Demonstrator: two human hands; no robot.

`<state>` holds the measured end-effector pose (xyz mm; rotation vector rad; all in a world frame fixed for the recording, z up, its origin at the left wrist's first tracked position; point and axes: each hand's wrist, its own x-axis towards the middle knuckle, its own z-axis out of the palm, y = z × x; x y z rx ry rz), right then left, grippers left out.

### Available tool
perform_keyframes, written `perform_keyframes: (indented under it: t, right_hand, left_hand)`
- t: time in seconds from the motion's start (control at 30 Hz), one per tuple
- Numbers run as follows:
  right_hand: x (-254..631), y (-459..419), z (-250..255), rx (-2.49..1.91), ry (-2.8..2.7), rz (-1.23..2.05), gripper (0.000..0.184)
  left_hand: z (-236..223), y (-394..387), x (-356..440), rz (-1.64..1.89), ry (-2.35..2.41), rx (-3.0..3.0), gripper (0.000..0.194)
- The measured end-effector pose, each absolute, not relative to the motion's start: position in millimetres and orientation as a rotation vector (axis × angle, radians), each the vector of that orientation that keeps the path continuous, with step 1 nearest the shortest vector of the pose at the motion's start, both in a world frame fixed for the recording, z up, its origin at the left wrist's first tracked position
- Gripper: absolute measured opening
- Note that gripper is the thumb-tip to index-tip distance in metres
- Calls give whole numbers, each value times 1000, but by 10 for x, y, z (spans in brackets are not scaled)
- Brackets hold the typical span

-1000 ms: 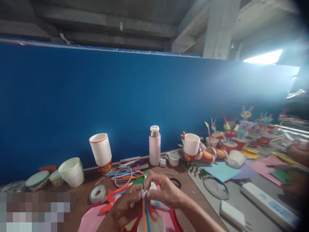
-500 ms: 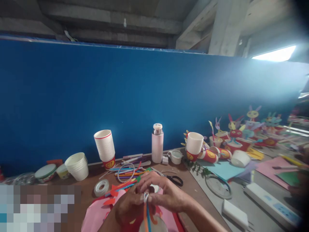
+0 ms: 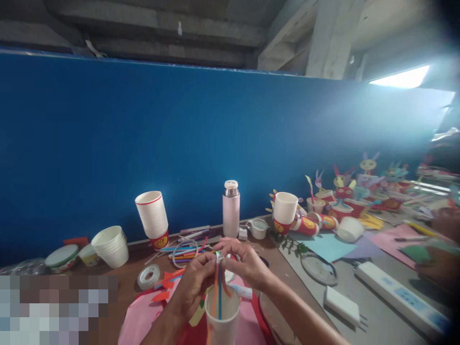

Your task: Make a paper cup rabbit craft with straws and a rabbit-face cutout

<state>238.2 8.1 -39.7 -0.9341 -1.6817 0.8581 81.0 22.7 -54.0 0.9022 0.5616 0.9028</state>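
Observation:
My left hand (image 3: 196, 278) and my right hand (image 3: 246, 261) meet in front of me, fingertips pinched together at the top of a few narrow strips. One strip is blue (image 3: 220, 294) and others are orange (image 3: 214, 297). A small whitish piece (image 3: 219, 258) shows between the fingertips; its kind is unclear. The strips hang down into the mouth of a white paper cup (image 3: 223, 330) below the hands. Red and pink paper (image 3: 138, 316) lies under the cup, and a pale tube (image 3: 241, 291) rests behind its right side.
A tape roll (image 3: 148, 276), coloured sticks (image 3: 185, 254) and a pink flask (image 3: 231, 213) stand or lie beyond my hands. Stacked cups (image 3: 153, 215) are at the left. A power strip (image 3: 398, 292) and white charger (image 3: 341, 305) lie right. Another person's hand (image 3: 436, 268) is at far right.
Both hands have risen and moved slightly away from me with the strips. More of the cup and the strips' lower ends now shows. The view has shifted slightly.

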Motion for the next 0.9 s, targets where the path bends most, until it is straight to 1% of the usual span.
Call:
perform_keyframes:
  t: [0.17, 0.33, 0.4, 0.47, 0.6, 0.67, 0.73, 0.9]
  right_hand:
    - [2385, 122, -428, -1030, -1649, 755, 6]
    - [2342, 158, -519, -1045, -1552, 724, 6]
    - [2323, 162, -535, -1033, -1499, 763, 7]
    - [2312, 150, -513, -1000, -1450, 870, 12]
    - [2329, 106, -415, -910, -1353, 1198, 26]
    - [2359, 100, -388, -910, -1325, 1252, 32]
    - [2400, 113, -390, -948, -1320, 1233, 31]
    - [2527, 208, -476, -1093, -1364, 1179, 22]
  left_hand:
    - [-574, 219, 852, 1000, 642, 932, 15]
    - [-540, 178, 889, 1085, 781, 1019, 21]
    - [-526, 167, 898, 1120, 829, 1049, 21]
    - [-509, 160, 899, 1138, 859, 1073, 20]
    - [-463, 162, 870, 1132, 871, 1089, 19]
    - [-435, 174, 838, 1104, 839, 1083, 18]
    - [-403, 197, 792, 1102, 807, 1057, 17]
    - [-297, 268, 640, 1151, 814, 1009, 17]
